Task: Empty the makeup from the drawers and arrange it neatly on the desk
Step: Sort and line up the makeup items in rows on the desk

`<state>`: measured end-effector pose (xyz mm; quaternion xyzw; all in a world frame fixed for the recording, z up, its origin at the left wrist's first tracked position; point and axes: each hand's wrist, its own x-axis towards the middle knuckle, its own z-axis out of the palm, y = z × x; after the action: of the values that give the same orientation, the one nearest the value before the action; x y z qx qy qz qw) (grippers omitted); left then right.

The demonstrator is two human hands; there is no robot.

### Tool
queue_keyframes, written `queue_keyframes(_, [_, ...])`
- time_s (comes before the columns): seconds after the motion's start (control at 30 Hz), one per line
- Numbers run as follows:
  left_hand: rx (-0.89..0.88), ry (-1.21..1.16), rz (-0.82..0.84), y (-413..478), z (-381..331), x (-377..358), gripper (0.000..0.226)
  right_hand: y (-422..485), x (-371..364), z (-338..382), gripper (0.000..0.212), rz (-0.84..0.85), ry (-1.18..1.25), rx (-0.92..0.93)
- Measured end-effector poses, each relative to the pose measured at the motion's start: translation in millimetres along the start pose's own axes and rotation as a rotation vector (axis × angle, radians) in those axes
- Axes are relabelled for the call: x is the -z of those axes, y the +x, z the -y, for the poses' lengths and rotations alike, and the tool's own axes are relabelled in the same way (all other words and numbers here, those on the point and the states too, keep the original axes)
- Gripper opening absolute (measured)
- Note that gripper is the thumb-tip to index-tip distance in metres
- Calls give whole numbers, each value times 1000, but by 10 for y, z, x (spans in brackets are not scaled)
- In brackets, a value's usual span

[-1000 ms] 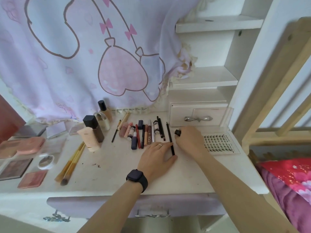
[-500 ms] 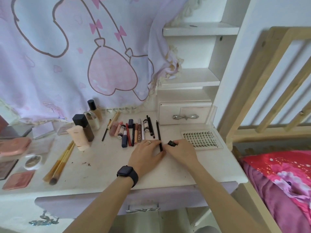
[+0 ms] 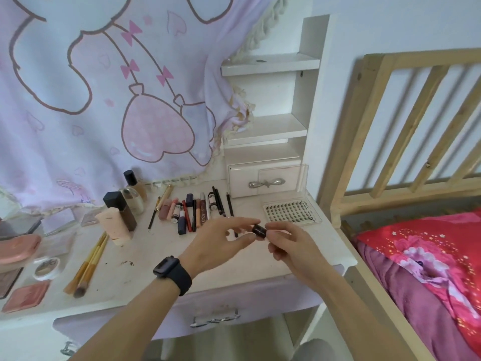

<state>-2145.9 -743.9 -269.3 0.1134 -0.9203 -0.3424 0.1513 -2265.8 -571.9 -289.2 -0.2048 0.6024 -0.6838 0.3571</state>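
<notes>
Over the desk, left hand and right hand pinch black cylinder.

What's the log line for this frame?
left hand: pinches cylinder | right hand: grips cylinder | cylinder: above desk | makeup row: on desk | small drawer: shut

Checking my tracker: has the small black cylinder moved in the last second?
Yes. The small black cylinder came toward the person, away from the small drawer, past the lash tray.
</notes>
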Motion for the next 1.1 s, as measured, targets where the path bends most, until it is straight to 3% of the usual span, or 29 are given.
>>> queue_keyframes(0.1, [-22, 7, 51, -64, -194, 1, 20, -227, 44, 30, 17, 4, -115, 61])
queue_keyframes(0.2, [44, -130, 54, -143, -310, -39, 16, -402, 49, 8, 17, 86, -255, 75])
queue_keyframes(0.47, [271, -616, -42, -311, -416, -209, 21, -523, -95, -154, 37, 101, 18, -50])
queue_keyframes(0.67, [265, -679, -78, -345, -385, -189, 20, -547, -223, -217, 32, 171, 360, -215])
queue_keyframes(0.73, [296, -674, -156, -330, -379, -205, 20, -516, -291, -255, 33, 97, 269, -130])
queue_keyframes(0.87, [342, -687, -202, -302, -322, -201, 26, -454, -351, -302, 25, -76, -141, 124])
queue_keyframes(1.0, [392, -731, -74, -325, -234, -171, 39, -432, -396, -300, 33, -49, 177, -14])
queue_keyframes(1.1, [411, -646, -61, -335, -181, -203, 20, -421, -447, -311, 43, 9, 114, -82])
